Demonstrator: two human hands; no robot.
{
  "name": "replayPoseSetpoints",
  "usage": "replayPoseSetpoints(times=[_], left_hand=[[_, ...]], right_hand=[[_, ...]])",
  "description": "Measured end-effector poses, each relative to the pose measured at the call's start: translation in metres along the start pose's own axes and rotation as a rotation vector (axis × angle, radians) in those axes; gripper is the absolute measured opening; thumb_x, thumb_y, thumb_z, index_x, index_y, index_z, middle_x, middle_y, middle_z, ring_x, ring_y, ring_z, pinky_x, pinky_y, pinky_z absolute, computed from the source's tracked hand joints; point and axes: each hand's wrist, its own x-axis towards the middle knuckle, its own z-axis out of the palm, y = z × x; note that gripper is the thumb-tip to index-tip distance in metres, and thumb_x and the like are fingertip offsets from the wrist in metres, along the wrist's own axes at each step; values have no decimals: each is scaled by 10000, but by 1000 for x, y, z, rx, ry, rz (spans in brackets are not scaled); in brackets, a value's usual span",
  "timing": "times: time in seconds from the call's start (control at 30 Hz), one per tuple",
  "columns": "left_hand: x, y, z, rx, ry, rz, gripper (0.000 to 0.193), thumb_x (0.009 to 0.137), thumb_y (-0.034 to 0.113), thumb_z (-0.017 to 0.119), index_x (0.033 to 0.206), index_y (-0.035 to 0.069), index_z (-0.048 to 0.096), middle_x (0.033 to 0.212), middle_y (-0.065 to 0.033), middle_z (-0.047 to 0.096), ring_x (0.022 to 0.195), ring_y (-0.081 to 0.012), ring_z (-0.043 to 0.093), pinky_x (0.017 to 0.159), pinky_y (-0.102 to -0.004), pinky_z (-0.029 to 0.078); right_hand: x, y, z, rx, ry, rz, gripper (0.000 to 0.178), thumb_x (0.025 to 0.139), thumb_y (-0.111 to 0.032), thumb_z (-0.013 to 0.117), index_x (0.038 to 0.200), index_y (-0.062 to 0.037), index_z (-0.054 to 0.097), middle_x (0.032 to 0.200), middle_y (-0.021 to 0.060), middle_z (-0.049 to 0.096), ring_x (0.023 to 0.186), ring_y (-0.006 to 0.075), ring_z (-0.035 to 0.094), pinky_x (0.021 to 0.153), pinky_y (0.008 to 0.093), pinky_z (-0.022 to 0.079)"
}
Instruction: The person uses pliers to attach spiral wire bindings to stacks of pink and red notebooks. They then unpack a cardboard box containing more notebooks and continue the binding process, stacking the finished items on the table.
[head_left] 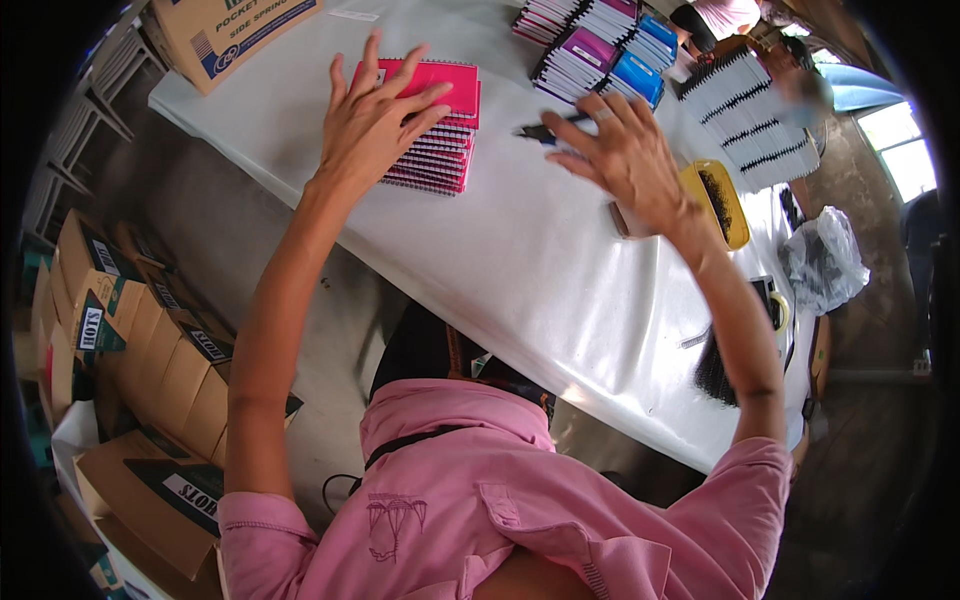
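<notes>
Your left hand [375, 115] is spread flat on the pink notebook stack [435, 135]; your right hand [625, 150], fingers open, maybe pinches a black binding strip [545, 130]. Plenty of stacks [600, 50] still wait behind.

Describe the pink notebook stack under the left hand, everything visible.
The pink notebook stack is a pile of spiral-bound notebooks with bright pink covers, apparently card, and dark wire coils along the near edge. It lies flat on the white table, toward its far side, roughly squared, with the top book slightly offset. The left hand rests spread on the top cover, fingers splayed over its left part. The right hand is apart from it.
</notes>
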Motion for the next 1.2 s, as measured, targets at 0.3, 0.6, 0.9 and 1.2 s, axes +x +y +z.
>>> replayPoseSetpoints(times=[0.3,0.6,0.9,1.2], left_hand=[[9,-4,9,-256,-271,-163,355,828,463,628,1159,336,654,1350,63,526,1331,-280,363,1108,-495,233],[5,-9,12,-294,-185,-127,356,804,494,638,1077,277,709,1293,51,576,1279,-308,414,1066,-466,297],[9,-2,5,-281,-264,-156,487,743,558,643,1152,294,664,1381,78,491,1340,-277,348,1118,-481,243],[8,-3,9,-298,-262,-175,448,762,522,653,1152,300,665,1379,88,492,1335,-281,351,1104,-509,255]], right_hand=[[82,25,6,-228,28,-547,353,757,-265,697,1101,-240,620,1124,-74,574,1170,111,451,1042,338,335],[80,-11,0,-208,-277,-321,148,789,-168,643,930,-134,672,962,6,657,1050,146,565,970,305,388],[68,12,0,-156,-40,-463,295,740,-190,710,1028,-152,663,1108,-21,564,1141,129,454,1016,340,346],[61,7,1,-220,-65,-534,370,750,-170,709,1112,-162,635,1105,-49,542,1136,111,438,1041,354,349]])
